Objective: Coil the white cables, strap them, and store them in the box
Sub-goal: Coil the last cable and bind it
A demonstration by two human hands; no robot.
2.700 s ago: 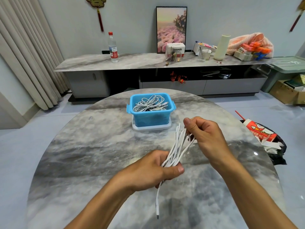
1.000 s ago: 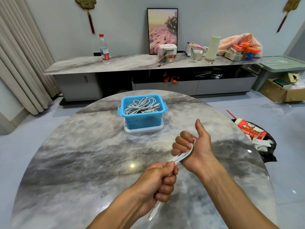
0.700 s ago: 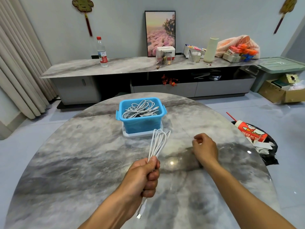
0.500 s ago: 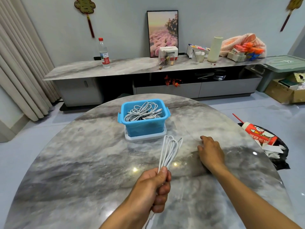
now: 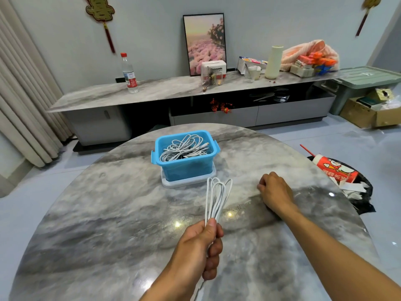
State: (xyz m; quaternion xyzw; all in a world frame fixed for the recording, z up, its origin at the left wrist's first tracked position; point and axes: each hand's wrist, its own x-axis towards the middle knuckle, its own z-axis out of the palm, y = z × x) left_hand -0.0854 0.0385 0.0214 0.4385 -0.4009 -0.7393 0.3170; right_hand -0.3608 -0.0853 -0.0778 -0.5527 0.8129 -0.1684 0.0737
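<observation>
One coiled cable, loops pointing upward toward box, gripped by left hand

Under both hands lies the round grey marble-look bench, polished and glossy, with bright light spots mirrored between the hands. The left hand grips a looped white cable with a smooth, matt, rubbery sheath. Beyond it stands a light-blue plastic box, smooth and faintly shiny.

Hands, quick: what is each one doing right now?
Left hand: grips the coiled cable, loops standing up.
Right hand: fingers curled on the table; whether it holds anything cannot be told.
</observation>
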